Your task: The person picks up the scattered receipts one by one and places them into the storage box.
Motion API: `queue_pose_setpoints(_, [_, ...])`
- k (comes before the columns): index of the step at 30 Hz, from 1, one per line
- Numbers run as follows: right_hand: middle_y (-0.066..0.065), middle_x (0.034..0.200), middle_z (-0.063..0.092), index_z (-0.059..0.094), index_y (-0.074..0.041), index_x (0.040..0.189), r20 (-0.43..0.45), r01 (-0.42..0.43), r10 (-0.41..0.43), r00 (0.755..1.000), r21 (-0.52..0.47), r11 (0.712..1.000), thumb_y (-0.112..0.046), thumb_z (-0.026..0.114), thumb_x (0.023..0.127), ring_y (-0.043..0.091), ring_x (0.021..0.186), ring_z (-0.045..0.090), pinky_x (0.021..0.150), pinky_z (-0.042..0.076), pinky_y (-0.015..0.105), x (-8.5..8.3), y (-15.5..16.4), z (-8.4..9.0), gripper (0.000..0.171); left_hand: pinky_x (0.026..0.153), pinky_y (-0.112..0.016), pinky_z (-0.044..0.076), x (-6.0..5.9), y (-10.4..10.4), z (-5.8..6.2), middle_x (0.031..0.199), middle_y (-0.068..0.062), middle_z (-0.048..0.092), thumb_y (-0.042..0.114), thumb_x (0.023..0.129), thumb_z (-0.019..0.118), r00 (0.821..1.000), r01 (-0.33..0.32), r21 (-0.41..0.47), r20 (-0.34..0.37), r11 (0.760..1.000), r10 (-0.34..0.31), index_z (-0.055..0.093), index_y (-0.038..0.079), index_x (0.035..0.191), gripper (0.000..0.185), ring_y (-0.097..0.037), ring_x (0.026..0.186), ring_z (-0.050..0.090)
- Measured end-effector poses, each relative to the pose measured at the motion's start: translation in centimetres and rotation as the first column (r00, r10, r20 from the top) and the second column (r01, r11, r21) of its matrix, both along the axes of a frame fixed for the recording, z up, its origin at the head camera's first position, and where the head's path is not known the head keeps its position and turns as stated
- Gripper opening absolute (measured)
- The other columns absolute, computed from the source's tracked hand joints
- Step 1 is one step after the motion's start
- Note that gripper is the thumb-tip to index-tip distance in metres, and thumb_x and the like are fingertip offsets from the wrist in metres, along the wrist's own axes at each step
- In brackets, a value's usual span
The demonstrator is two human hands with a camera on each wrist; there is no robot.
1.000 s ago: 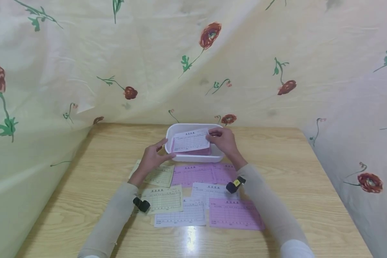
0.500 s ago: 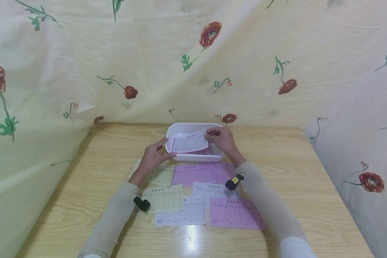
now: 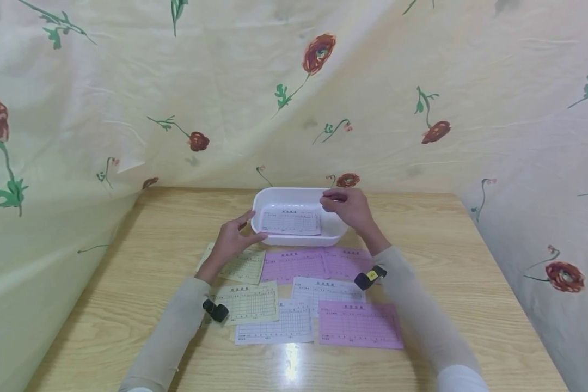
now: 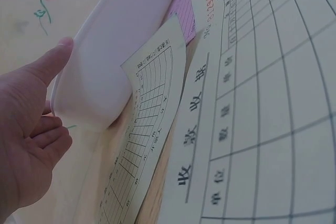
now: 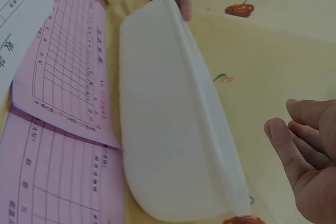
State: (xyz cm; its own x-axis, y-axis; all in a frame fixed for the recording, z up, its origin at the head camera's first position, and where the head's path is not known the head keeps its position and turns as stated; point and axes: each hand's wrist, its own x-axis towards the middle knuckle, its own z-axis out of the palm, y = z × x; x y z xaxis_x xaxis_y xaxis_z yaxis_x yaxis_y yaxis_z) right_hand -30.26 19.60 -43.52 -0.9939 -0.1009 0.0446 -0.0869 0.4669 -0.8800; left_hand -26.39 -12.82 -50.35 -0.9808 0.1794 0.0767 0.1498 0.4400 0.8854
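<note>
A white plastic tub [image 3: 294, 240] stands at the table's middle back. A white printed slip [image 3: 290, 222] lies flat inside it. My left hand [image 3: 250, 226] rests against the tub's left front corner. Its thumb [image 4: 52, 61] is straight along the outer wall of the tub [image 4: 121, 51], and the other fingers are loosely bent. My right hand [image 3: 330, 200] hovers over the tub's right rim with loosely curled fingers and holds nothing. In the right wrist view that hand [image 5: 302, 140] is apart from the tub [image 5: 168, 129].
Several slips lie on the wooden table in front of the tub: pink ones [image 3: 294, 264] [image 3: 357, 324], white ones [image 3: 274, 326] [image 3: 323, 287] and yellow ones [image 3: 247, 301] [image 3: 242, 267]. A flowered cloth [image 3: 294, 98] hangs behind and to both sides.
My right hand lowered the white slip into the tub, let go of it and drew back to the right rim. The left hand has not moved.
</note>
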Motion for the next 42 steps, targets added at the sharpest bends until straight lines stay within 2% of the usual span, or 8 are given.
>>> queue_pose_setpoints(6, [0.015,0.109,0.076,0.073,-0.003,0.118,-0.060,-0.014,0.014,0.998,0.002,1.000,-0.026,0.077,0.094,0.021,0.089,0.076,0.084,0.064,0.036,1.8,1.5,1.6,0.033,0.113,-0.048,0.046,0.0,-0.1,0.0,0.163,-0.012,0.036,0.042,0.081,0.087,1.000,0.006,-0.004,-0.012,1.000,-0.006,0.046,0.005,0.152,0.090,-0.042,0.144,0.042])
queue_pose_setpoints(12, [0.015,0.112,0.076,0.073,-0.004,0.120,-0.134,-0.015,0.017,0.991,0.013,1.000,-0.028,0.078,0.093,0.011,0.086,0.072,0.075,0.061,0.020,3.9,3.5,2.2,0.036,0.113,-0.048,0.046,0.0,-0.1,-0.1,0.163,-0.012,0.036,0.043,0.081,0.087,1.000,0.006,-0.006,-0.002,1.000,-0.006,0.046,0.006,0.152,0.090,-0.041,0.144,0.042])
queue_pose_setpoints(17, [0.014,0.116,0.074,0.071,-0.005,0.124,-0.134,0.013,-0.006,0.991,0.055,0.998,-0.033,0.077,0.094,0.010,0.089,0.071,0.074,0.061,0.019,5.8,5.3,2.1,0.042,0.114,-0.049,0.046,0.0,0.0,0.0,0.163,-0.011,0.036,0.041,0.081,0.087,1.000,-0.003,-0.008,0.009,1.000,0.003,0.046,0.006,0.152,0.089,-0.041,0.144,0.042])
queue_pose_setpoints(23, [0.012,0.118,0.074,0.069,-0.006,0.127,-0.118,0.053,-0.040,0.992,0.111,0.992,-0.037,0.075,0.095,0.011,0.093,0.071,0.075,0.060,0.018,7.5,7.4,1.2,0.045,0.114,-0.049,0.045,0.0,0.0,-0.1,0.163,-0.013,0.035,0.040,0.082,0.087,1.000,0.006,-0.012,-0.002,1.000,-0.006,0.046,0.005,0.152,0.089,-0.040,0.145,0.041])
queue_pose_setpoints(34, [0.015,0.120,0.073,0.068,-0.004,0.128,-0.061,0.109,-0.100,0.993,0.181,0.977,-0.039,0.074,0.095,0.015,0.098,0.071,0.076,0.055,0.012,9.2,10.7,-1.7,0.048,0.115,-0.049,0.044,0.0,0.0,-0.1,0.162,-0.014,0.036,0.039,0.082,0.086,1.000,0.010,-0.001,-0.014,1.000,-0.010,0.046,0.004,0.152,0.087,-0.040,0.145,0.042])
queue_pose_setpoints(38, [0.018,0.122,0.072,0.067,-0.001,0.129,-0.028,0.105,-0.102,0.994,0.190,0.976,-0.035,0.074,0.096,0.024,0.102,0.072,0.079,0.056,0.013,9.6,11.6,-2.9,0.048,0.115,-0.049,0.044,0.0,0.0,-0.1,0.162,-0.015,0.036,0.040,0.082,0.086,1.000,0.008,-0.001,-0.009,1.000,-0.008,0.046,0.004,0.152,0.088,-0.040,0.144,0.042])
queue_pose_setpoints(42, [0.018,0.125,0.070,0.066,-0.002,0.131,0.006,0.102,-0.106,0.994,0.218,0.971,-0.038,0.073,0.096,0.032,0.108,0.070,0.081,0.057,0.020,9.9,12.3,-4.0,0.051,0.115,-0.049,0.044,-0.1,0.0,-0.1,0.163,-0.013,0.036,0.041,0.082,0.086,1.000,0.004,-0.005,-0.001,1.000,-0.004,0.045,0.005,0.152,0.089,-0.041,0.144,0.042])
